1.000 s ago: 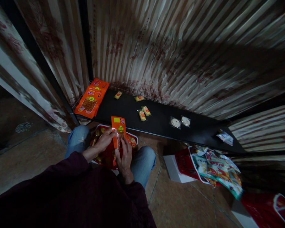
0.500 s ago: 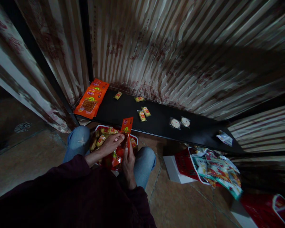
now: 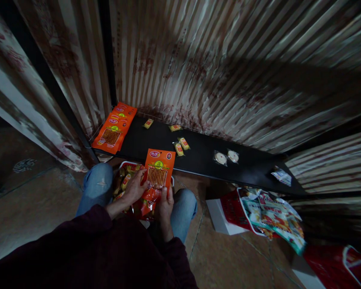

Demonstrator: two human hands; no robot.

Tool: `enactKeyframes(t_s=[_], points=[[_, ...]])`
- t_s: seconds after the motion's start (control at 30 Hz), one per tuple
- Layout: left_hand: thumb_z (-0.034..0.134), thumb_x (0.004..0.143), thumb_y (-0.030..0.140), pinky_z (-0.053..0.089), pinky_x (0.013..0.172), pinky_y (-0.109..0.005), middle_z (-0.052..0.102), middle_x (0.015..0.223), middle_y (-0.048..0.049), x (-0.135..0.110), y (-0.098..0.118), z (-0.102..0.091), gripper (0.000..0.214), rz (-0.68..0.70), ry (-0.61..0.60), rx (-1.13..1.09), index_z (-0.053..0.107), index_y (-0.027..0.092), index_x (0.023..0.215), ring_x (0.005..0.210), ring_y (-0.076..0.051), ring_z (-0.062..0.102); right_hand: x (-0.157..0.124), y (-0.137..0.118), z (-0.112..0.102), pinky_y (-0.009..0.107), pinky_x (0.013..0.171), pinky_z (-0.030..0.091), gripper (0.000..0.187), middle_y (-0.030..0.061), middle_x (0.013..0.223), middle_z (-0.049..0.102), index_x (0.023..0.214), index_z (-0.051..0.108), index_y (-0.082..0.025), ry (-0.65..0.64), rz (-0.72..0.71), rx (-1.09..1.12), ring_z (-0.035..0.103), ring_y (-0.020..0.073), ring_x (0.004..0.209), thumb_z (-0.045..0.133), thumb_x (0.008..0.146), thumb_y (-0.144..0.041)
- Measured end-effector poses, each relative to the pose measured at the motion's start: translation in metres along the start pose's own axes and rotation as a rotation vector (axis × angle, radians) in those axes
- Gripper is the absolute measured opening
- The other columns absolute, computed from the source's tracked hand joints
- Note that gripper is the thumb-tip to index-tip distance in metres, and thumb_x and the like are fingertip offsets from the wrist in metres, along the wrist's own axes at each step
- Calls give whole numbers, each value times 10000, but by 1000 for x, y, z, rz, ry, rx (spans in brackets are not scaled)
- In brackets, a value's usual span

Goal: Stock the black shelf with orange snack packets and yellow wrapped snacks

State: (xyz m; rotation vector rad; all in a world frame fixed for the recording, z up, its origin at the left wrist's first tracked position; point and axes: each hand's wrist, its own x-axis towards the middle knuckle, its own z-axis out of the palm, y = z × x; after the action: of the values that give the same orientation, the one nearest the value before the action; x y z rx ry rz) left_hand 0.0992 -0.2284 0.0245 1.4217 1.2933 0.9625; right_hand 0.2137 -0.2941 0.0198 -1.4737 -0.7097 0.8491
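An orange snack packet (image 3: 158, 168) with a clear window showing brown sticks faces up between my hands. My right hand (image 3: 165, 204) grips its lower right edge, thumb on the front. My left hand (image 3: 134, 189) is at its left edge, fingers against the packet. Beneath them, between my knees, sits a red basket with a white rim (image 3: 124, 163). It holds small yellow wrapped snacks (image 3: 126, 181) and more orange packaging (image 3: 147, 206), partly hidden by my hands.
A black shelf (image 3: 198, 160) runs ahead, with orange packets (image 3: 112, 130) stacked at its left. Small yellow snacks (image 3: 183, 143), round white wrapped ones (image 3: 220, 157) and a silvery packet (image 3: 281, 176) lie along it. A basket of snack bags (image 3: 270, 212) stands at right; a striped curtain (image 3: 198, 60) hangs behind.
The orange packet, earlier turned nearly edge-on, now lies spread with its printed front and window facing me. My left hand has shifted down and left to the packet's side.
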Motion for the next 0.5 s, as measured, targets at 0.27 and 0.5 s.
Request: enactKeyframes(t_s=[0.27,0.5], points=[[632,666,174,482,834,-344,637,929,-48,9,-13,1,470,-276,68,-299,529,177,1125,874,-182,622,11,17,9,332,760,545,463,102,1039,702,1185,589,-158,30,82,100,676,207,872,485,847,-456],[609,664,205,488,732,-301,640,867,-16,14,-14,-9,463,-271,60,-387,517,200,1117,768,-161,618,16,24,15,332,739,547,437,80,1014,712,1103,634,-162,9,138,127,671,206,850,558,790,-459]])
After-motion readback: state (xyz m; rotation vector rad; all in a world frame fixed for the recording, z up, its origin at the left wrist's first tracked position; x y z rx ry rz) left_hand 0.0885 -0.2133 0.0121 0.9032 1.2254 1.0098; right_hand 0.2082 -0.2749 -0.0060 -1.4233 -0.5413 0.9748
